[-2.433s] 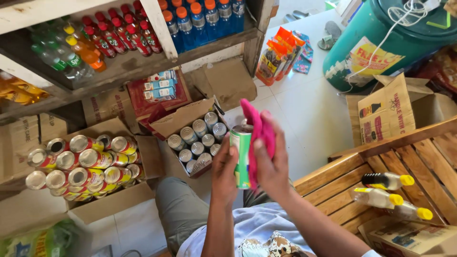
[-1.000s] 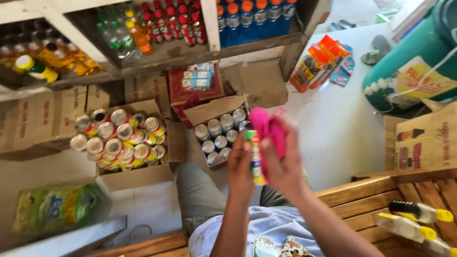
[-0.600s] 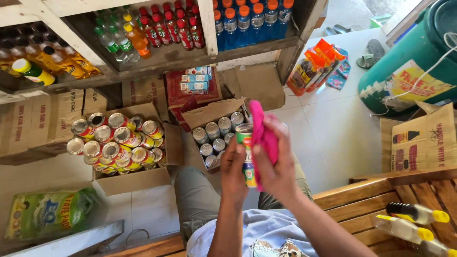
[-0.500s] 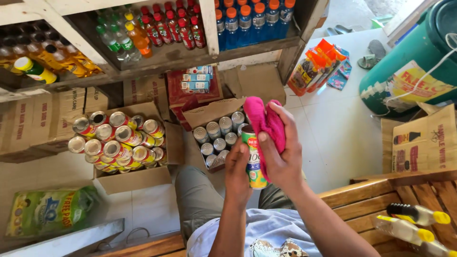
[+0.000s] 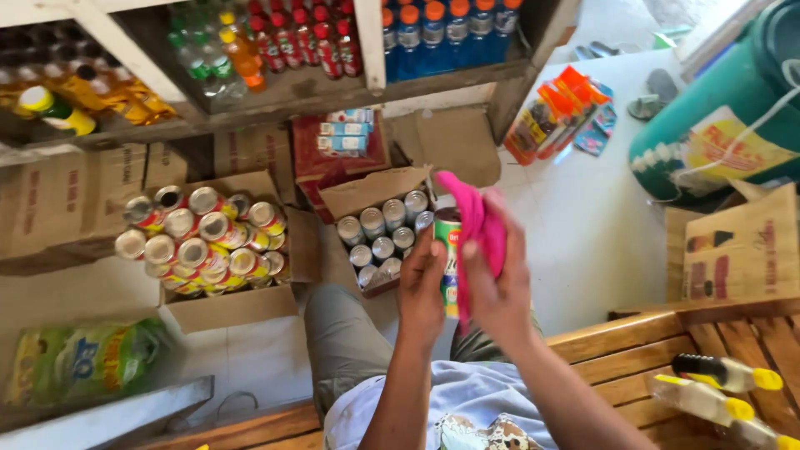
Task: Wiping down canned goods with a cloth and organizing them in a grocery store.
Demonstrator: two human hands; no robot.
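Note:
My left hand (image 5: 422, 289) grips a tall green and yellow drink can (image 5: 448, 260), held upright in front of me. My right hand (image 5: 500, 279) presses a bright pink cloth (image 5: 477, 223) against the can's right side and top, hiding most of it. Just beyond the hands, an open cardboard box (image 5: 372, 196) on the floor holds several silver-topped cans (image 5: 382, 237). To its left, a second open box (image 5: 227, 306) is piled with several more cans (image 5: 200, 241) lying on their sides.
A wooden shelf (image 5: 292, 92) above the boxes carries rows of coloured bottles. A wooden crate (image 5: 692, 367) at right holds yellow-capped bottles (image 5: 725, 372). A teal barrel (image 5: 717, 125) stands far right. A green bag (image 5: 79, 360) lies at left, and my knee (image 5: 342, 333) is below.
The camera view has shifted slightly. My right hand has slid the pink cloth over the can's top and down its side while the left hand keeps holding the can.

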